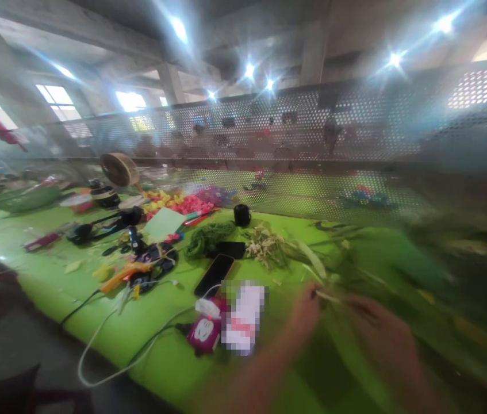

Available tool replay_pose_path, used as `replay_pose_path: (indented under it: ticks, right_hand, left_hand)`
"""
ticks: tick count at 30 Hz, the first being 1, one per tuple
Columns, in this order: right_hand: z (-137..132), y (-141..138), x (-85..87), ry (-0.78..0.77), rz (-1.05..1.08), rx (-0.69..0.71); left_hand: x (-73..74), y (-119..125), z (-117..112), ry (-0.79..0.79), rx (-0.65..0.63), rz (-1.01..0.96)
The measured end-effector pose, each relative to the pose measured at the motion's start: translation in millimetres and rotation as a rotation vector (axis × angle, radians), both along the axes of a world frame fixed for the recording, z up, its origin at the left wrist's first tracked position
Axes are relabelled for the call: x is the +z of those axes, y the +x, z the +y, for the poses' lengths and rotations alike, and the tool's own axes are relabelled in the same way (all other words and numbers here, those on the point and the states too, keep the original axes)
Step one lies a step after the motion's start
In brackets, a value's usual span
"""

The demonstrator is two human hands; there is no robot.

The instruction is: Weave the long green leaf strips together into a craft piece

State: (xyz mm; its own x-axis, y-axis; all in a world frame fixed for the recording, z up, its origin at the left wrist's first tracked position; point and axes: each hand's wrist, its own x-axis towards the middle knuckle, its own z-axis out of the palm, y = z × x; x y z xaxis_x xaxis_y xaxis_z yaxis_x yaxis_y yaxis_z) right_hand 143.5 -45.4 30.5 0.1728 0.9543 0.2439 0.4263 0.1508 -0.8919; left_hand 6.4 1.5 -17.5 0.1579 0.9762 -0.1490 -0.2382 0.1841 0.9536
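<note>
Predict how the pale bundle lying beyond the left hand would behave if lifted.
The pale bundle would probably flop or splay, as its thin pieces fan out loosely. It is likely light for its size, being slender, tangled pieces. Rolling seems unlikely, since it lies spread on the green table.

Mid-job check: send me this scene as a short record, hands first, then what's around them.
Left hand: fingers at a thin pale strip; grip blurred
Right hand: near the strip's other end; hold unclear
Beyond hands: pale tangled bundle, black cup-like object
Left of hands: dark phone, orange-bodied tool
Surface: green table
Behind table: perforated screen
</note>
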Motion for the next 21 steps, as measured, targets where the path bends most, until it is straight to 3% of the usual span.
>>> replay_pose_path:
  ticks: [3, 8, 14, 17, 21]
  right_hand:
    - [5, 2, -0.6, -0.113, 0.067, -0.074]
    - [11, 5, -5.4, -0.136, 0.105, -0.082]
    - [13, 3, -2.0, -0.132, 0.028, -0.045]
    - [14, 6, -14.1, -0.073, -0.104, 0.021]
    - [14, 8, -35.5, 0.129, -0.247, 0.132]
  left_hand:
    - [8.1, -1, -3, -0.019, -0.076, -0.093]
    - [21.3, -1, -12, -0.082, -0.16, -0.31]
    - [17.8, -2, -10, -0.06, -0.119, -0.22]
    - [17.3, -1, -8, -0.071, -0.095, -0.192]
    - [20.5, -2, -7, -0.109, -0.075, -0.262]
